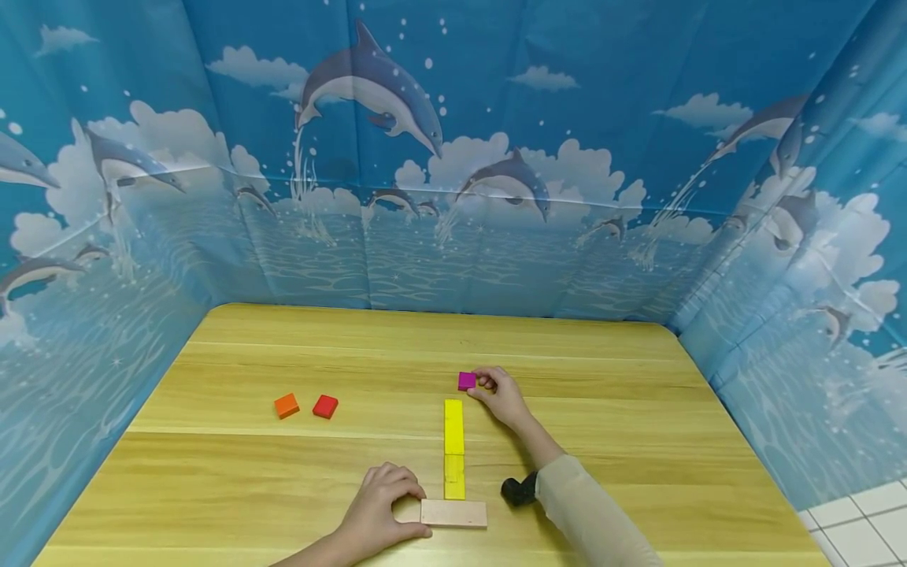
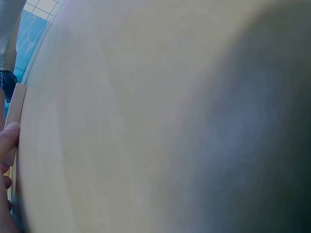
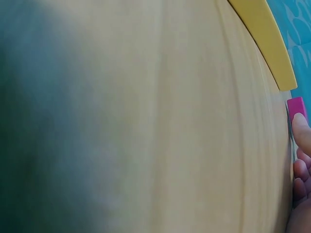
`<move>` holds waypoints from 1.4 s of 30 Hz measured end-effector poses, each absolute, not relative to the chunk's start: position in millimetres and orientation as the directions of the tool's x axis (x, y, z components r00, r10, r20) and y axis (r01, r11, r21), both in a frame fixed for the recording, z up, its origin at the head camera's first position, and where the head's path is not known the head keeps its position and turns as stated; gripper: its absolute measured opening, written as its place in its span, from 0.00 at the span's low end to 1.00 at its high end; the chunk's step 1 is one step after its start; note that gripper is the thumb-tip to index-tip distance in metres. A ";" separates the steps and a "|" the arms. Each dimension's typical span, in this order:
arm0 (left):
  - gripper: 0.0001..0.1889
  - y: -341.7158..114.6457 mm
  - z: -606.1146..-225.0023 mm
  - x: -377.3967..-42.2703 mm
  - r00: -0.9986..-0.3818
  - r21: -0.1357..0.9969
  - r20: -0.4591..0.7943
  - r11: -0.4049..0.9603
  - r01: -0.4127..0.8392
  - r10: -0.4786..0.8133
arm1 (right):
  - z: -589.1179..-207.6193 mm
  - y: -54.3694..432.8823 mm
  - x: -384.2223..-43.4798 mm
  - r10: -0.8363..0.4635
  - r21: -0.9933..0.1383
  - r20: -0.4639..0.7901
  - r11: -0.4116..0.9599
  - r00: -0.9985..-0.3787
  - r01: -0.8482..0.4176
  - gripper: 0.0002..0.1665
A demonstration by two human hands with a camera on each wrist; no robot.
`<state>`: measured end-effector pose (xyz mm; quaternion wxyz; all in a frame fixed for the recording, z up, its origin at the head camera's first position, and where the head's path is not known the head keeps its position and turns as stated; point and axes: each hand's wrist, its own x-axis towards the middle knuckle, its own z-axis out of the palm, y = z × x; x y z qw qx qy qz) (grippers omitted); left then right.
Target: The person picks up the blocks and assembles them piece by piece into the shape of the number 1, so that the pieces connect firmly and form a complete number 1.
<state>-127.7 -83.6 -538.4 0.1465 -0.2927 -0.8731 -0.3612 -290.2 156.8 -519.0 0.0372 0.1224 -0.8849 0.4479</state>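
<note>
In the head view my left hand (image 1: 379, 508) grips the left end of a pale wooden block (image 1: 453, 513), thumb on the near side and fingers on the far side. The thumb also shows against this block (image 2: 16, 104) in the left wrist view. Farther up the table, my right hand (image 1: 503, 398) pinches a small purple block (image 1: 467, 381) between thumb and fingers. Two yellow blocks (image 1: 453, 427) form a straight line between the wooden block and the purple one. A short gap separates the purple block from the line's far end.
An orange block (image 1: 286, 405) and a red block (image 1: 325, 406) lie apart on the left of the wood-grain table (image 1: 234, 480). A black device (image 1: 519, 490) sits at the right wrist. Dolphin-printed curtains (image 1: 453, 260) stand around the table's back and sides.
</note>
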 end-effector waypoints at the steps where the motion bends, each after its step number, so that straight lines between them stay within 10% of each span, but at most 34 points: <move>1: 0.18 -83.8 -538.4 -127.8 -0.786 0.545 0.467 0.569 0.617 0.405 | -518.7 156.5 -290.5 -0.186 -0.786 0.179 0.563 -0.966 -0.254 0.19; 42: 0.19 -85.1 -537.3 -129.8 -0.773 0.530 0.486 0.566 0.632 0.408 | -508.9 157.7 -306.8 -0.521 -0.767 0.102 0.502 -0.848 -0.400 0.19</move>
